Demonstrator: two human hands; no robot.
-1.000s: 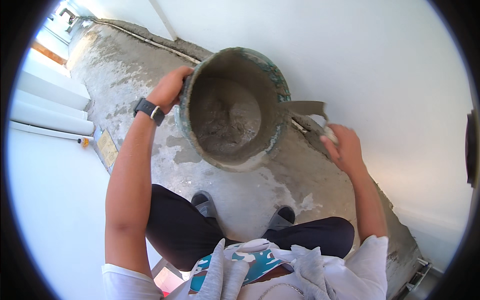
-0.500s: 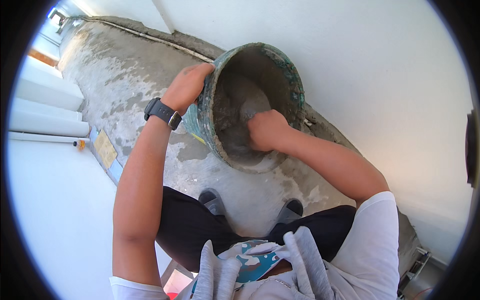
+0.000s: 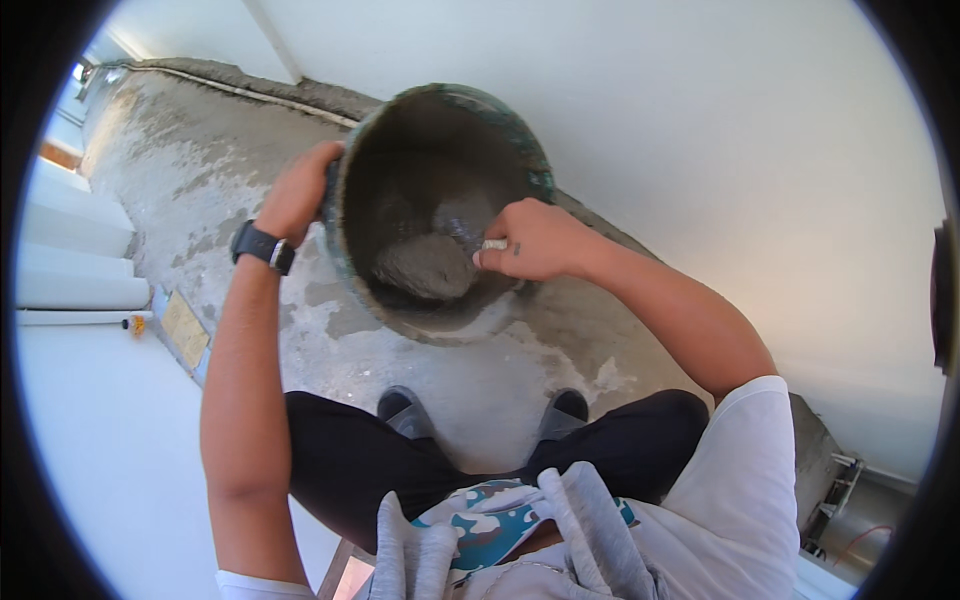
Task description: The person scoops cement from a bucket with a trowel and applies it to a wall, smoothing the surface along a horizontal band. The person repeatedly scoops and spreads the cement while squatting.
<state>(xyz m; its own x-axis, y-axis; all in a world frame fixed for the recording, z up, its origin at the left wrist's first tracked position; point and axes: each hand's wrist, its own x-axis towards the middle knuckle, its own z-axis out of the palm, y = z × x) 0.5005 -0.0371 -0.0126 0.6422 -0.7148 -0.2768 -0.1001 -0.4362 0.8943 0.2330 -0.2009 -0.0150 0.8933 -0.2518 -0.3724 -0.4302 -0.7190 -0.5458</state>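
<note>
The bucket (image 3: 440, 200) looks like plastic, matt and crusted with rough grey mortar (image 3: 425, 265); the floor (image 3: 200, 200) is bare, patchy concrete.

Grey mortar-caked bucket (image 3: 440, 200) with green rim, grey wet mortar (image 3: 425, 268), black wristwatch (image 3: 262, 246), white wall (image 3: 700, 130), blotchy grey floor (image 3: 210, 200).

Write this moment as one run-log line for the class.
left hand: grips bucket rim, tilted | right hand: inside bucket, holds pale tool handle at wet mortar | floor: rough concrete
</note>
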